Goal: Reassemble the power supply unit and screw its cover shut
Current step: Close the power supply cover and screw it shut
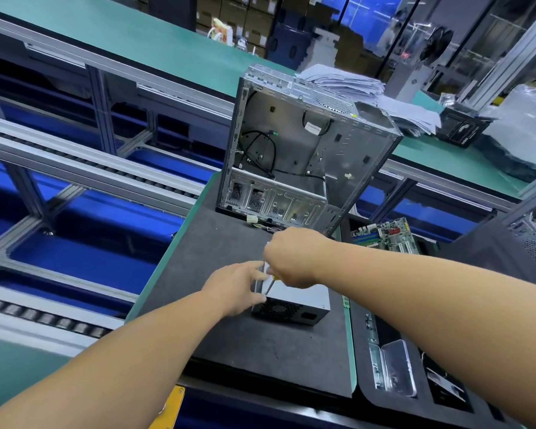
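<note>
The power supply unit (294, 300) sits flat on the tabletop (229, 243), fan side facing us. The right hand (291, 258) grips the screwdriver (270, 285), tip slanting down-left onto the cover's near-left corner. The left hand (235, 287) braces the left side, fingers mostly straight.

left hand (237, 286): arm stretched forward, fingers extended, thumb down, pressing | right hand (291, 258): arm reaching in from right, fist curled, knuckles up, gripping
</note>
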